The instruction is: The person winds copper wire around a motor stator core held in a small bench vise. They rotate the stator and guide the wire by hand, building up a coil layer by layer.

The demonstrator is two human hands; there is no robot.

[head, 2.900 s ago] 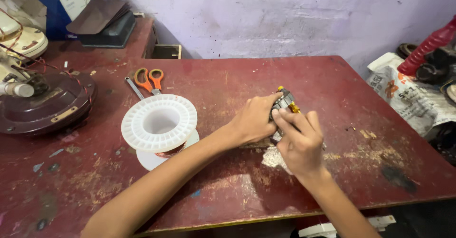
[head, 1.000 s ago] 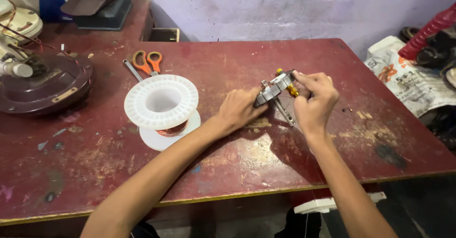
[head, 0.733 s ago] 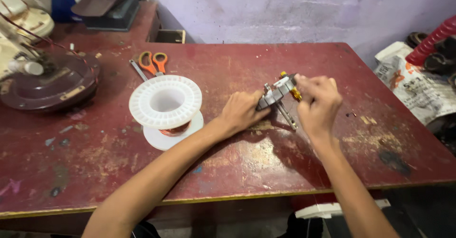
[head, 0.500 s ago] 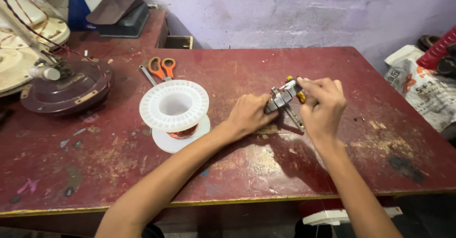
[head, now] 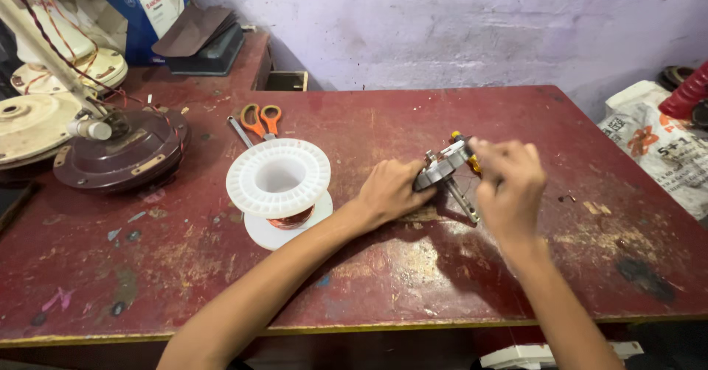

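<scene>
Head view, worktop: we log a worn red worktop [head: 413, 281] with scuffed paint, set against a pale violet wall.
Head view, held piece: we see a small grey metal motor part [head: 441, 169] with a thin shaft and a yellow-tipped end, raised just above the worktop right of centre.
Held piece, long axis: we read it as running from lower left to upper right, the yellow tip pointing up and away toward the wall; a slim rod slants down from it toward the near right.
Left hand: our left hand [head: 392, 191] rests low on the worktop, its grip closed on the lower left end of the motor part.
Right hand: our right hand [head: 509, 185] is curled over the upper right end, fingers pinched shut there; whether they press the yellow tip or a wire beside it we cannot tell.
Spool: a white plastic spool [head: 278, 178] with copper wire on its core stands upright, near the left hand but apart from it.
Scissors: orange-handled scissors [head: 259, 120] lie beyond the spool, blades hidden.
Fan motor: a dark brown round fan motor housing [head: 122, 156] sits at the far left.
Sack: a printed white sack [head: 656, 145] lies off the right edge.
</scene>
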